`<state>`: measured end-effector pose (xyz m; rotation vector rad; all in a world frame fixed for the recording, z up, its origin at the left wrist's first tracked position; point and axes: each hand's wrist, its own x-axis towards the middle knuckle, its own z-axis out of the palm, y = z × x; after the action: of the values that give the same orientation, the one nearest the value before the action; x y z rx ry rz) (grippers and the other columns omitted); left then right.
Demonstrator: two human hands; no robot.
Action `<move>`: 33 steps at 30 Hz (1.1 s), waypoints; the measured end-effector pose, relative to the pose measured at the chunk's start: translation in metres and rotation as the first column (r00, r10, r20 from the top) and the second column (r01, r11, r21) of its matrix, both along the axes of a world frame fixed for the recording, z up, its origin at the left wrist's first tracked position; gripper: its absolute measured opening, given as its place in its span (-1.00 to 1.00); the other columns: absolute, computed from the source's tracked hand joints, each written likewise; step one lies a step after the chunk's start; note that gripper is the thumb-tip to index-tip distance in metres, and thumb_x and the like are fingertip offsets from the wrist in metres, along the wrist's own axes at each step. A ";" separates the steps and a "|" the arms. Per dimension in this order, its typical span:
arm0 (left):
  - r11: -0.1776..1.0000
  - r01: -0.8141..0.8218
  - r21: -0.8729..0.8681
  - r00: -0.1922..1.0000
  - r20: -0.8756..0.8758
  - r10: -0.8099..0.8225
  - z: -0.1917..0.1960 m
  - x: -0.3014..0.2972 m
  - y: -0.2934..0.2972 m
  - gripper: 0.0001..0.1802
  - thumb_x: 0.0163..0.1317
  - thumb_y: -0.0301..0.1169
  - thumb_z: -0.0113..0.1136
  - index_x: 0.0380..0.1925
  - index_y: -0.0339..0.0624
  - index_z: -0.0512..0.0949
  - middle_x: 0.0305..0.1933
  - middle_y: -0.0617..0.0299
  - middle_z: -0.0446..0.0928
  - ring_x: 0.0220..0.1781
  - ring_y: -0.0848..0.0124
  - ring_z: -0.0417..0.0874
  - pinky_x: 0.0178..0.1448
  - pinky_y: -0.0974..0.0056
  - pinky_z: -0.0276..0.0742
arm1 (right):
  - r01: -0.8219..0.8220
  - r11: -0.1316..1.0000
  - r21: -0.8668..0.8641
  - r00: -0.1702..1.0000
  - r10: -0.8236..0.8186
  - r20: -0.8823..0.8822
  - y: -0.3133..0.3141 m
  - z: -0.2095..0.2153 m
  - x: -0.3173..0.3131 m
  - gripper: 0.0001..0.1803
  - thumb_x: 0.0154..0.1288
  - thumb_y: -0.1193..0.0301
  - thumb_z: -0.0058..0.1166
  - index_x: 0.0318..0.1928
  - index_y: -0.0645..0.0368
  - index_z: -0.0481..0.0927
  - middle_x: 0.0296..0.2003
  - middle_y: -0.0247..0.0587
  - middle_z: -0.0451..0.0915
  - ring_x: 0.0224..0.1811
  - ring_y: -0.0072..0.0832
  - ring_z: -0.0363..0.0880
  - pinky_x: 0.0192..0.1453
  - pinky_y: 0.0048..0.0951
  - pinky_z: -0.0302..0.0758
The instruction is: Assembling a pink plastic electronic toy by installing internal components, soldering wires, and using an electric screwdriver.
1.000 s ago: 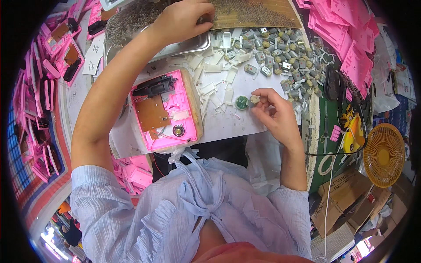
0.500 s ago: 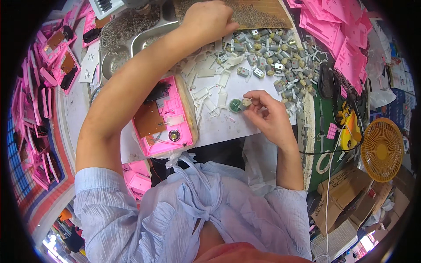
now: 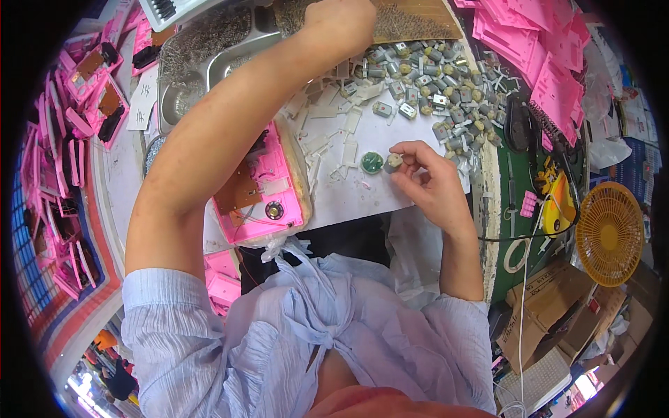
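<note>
Small motor [image 3: 395,163], here it is, pinched between thumb and forefinger of the right hand [image 3: 433,182], just right of the round green dish [image 3: 372,162]; loose motors [image 3: 446,97] crowd the table beyond, and over at the brown board [image 3: 426,10] sits the left hand [image 3: 341,25], fingertips hidden, grip impossible to tell, its forearm partly covering the pink casing [image 3: 284,167]

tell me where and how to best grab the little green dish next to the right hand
Probably pinch the green dish across its round rim, coming from the near side: it lies low on the white surface, with white plastic pieces to its left and the motor in the right hand close on its right.
</note>
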<state>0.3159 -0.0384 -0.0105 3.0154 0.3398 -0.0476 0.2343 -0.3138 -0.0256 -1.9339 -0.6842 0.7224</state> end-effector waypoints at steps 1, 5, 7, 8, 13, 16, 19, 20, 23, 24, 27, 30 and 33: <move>1.000 0.008 0.003 1.000 0.003 -0.008 0.002 0.001 -0.001 -0.79 0.14 -0.41 0.25 -0.31 -0.25 0.79 -0.20 -0.15 0.76 -0.10 -0.01 0.82 -0.03 -0.01 0.74 | -0.001 1.000 0.006 1.000 0.001 0.005 -0.001 0.000 0.000 -0.60 0.24 0.60 0.28 0.11 0.18 0.65 -0.32 -0.48 0.55 -0.25 -0.73 0.50 -0.34 -0.67 0.42; 1.000 0.025 0.014 0.997 0.068 -0.026 -0.011 0.012 0.001 -0.77 0.15 -0.44 0.24 -0.25 -0.24 0.80 -0.12 -0.11 0.76 -0.03 0.01 0.82 -0.01 0.01 0.75 | -0.006 1.000 0.020 1.000 0.006 0.008 0.000 -0.001 0.000 -0.60 0.24 0.61 0.28 0.11 0.18 0.65 -0.32 -0.48 0.55 -0.25 -0.73 0.50 -0.33 -0.66 0.43; 1.000 -0.011 -0.006 1.000 0.025 0.011 -0.005 0.014 -0.005 -0.76 0.16 -0.44 0.23 -0.24 -0.23 0.80 -0.10 -0.10 0.76 0.01 0.02 0.81 0.00 0.01 0.76 | -0.007 1.000 0.019 1.000 0.007 0.006 0.000 -0.001 0.000 -0.60 0.24 0.62 0.27 0.11 0.18 0.65 -0.32 -0.48 0.55 -0.25 -0.73 0.50 -0.33 -0.66 0.43; 0.999 -0.030 -0.015 1.000 0.003 0.030 -0.002 0.013 -0.007 -0.76 0.16 -0.44 0.23 -0.23 -0.23 0.80 -0.09 -0.10 0.76 0.02 0.03 0.81 0.01 0.02 0.76 | -0.011 1.000 0.018 1.000 0.011 0.008 0.001 -0.001 0.000 -0.60 0.24 0.62 0.27 0.11 0.19 0.65 -0.32 -0.48 0.55 -0.25 -0.73 0.50 -0.33 -0.66 0.43; 0.999 0.046 -0.029 0.982 -0.181 -0.050 0.010 -0.002 -0.007 -0.83 0.17 -0.42 0.25 -0.28 -0.16 0.76 -0.21 0.02 0.73 -0.12 0.01 0.78 -0.04 -0.02 0.70 | -0.001 1.000 0.020 1.000 0.001 -0.002 0.000 -0.001 0.001 -0.60 0.24 0.62 0.27 0.10 0.20 0.65 -0.32 -0.47 0.56 -0.25 -0.73 0.50 -0.33 -0.68 0.43; 0.973 0.231 -0.020 0.944 -0.239 -0.229 0.018 -0.036 0.004 -0.78 0.19 -0.44 0.24 -0.20 -0.09 0.78 -0.15 0.10 0.72 -0.12 0.05 0.78 -0.04 -0.04 0.71 | 0.011 0.999 0.032 1.000 -0.011 -0.001 -0.004 -0.004 0.001 -0.61 0.24 0.62 0.28 0.10 0.20 0.65 -0.32 -0.47 0.56 -0.26 -0.73 0.49 -0.34 -0.69 0.42; 0.906 0.422 0.035 0.903 0.075 -0.423 0.002 -0.086 0.024 -0.78 0.16 -0.46 0.27 -0.17 -0.19 0.72 0.08 0.05 0.66 0.04 0.02 0.71 0.08 0.02 0.62 | 0.002 0.999 0.051 1.000 -0.001 -0.009 -0.002 -0.006 0.003 -0.61 0.24 0.61 0.28 0.10 0.20 0.65 -0.31 -0.47 0.56 -0.27 -0.73 0.49 -0.34 -0.69 0.41; 0.873 0.484 0.058 0.859 0.160 -0.487 0.001 -0.097 0.028 -0.78 0.16 -0.46 0.27 -0.18 -0.19 0.72 0.13 0.06 0.64 0.05 0.03 0.71 0.11 0.01 0.61 | 0.006 0.998 0.055 1.000 -0.006 -0.013 -0.002 -0.006 0.003 -0.61 0.24 0.60 0.28 0.10 0.20 0.64 -0.31 -0.47 0.56 -0.27 -0.73 0.49 -0.34 -0.69 0.41; 0.839 0.545 0.003 0.798 0.305 -0.519 -0.005 -0.098 0.031 -0.79 0.15 -0.45 0.29 -0.20 -0.18 0.72 0.07 0.07 0.66 0.03 0.06 0.72 0.21 -0.04 0.54 | 0.016 0.999 0.045 1.000 -0.016 -0.009 -0.003 -0.005 0.004 -0.61 0.24 0.59 0.28 0.11 0.19 0.64 -0.31 -0.47 0.56 -0.28 -0.73 0.49 -0.33 -0.68 0.41; 0.842 0.538 -0.036 0.800 0.334 -0.498 -0.005 -0.097 0.033 -0.80 0.16 -0.45 0.29 -0.20 -0.18 0.72 0.02 0.08 0.68 0.01 0.07 0.72 0.24 -0.06 0.52 | 0.009 0.999 0.042 1.000 -0.009 -0.005 -0.001 -0.004 0.004 -0.61 0.25 0.58 0.28 0.11 0.19 0.64 -0.31 -0.47 0.56 -0.28 -0.73 0.49 -0.33 -0.68 0.41; 0.945 0.312 -0.092 0.886 0.387 -0.255 -0.006 -0.076 0.025 -0.84 0.17 -0.30 0.27 -0.35 -0.08 0.76 -0.22 0.18 0.74 -0.16 0.07 0.76 0.06 -0.07 0.50 | -0.013 0.997 0.072 1.000 0.012 0.013 0.004 -0.006 0.003 -0.62 0.26 0.57 0.27 0.10 0.17 0.61 -0.38 -0.30 0.61 -0.35 -0.57 0.58 -0.23 -0.54 0.51; 0.980 0.196 0.041 0.938 0.284 -0.199 -0.012 -0.048 0.012 -0.79 0.21 -0.23 0.27 -0.39 -0.08 0.76 -0.35 0.17 0.74 -0.18 0.07 0.77 -0.02 -0.05 0.47 | -0.023 0.998 0.060 1.000 0.021 0.019 0.005 -0.002 0.003 -0.61 0.26 0.57 0.27 0.11 0.17 0.61 -0.37 -0.29 0.62 -0.35 -0.56 0.58 -0.23 -0.54 0.51; 0.984 0.150 0.091 0.968 0.188 -0.165 -0.021 -0.028 0.005 -0.73 0.23 -0.16 0.27 -0.41 -0.09 0.76 -0.33 0.11 0.75 -0.18 0.04 0.78 -0.05 -0.07 0.46 | -0.012 0.998 0.061 1.000 0.012 0.014 0.003 0.001 0.002 -0.61 0.26 0.58 0.28 0.11 0.17 0.61 -0.38 -0.31 0.61 -0.35 -0.58 0.57 -0.24 -0.54 0.51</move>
<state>0.2882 -0.0330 -0.0313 3.0810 0.0843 0.2519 0.2364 -0.3111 -0.0247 -1.8815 -0.7187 0.6890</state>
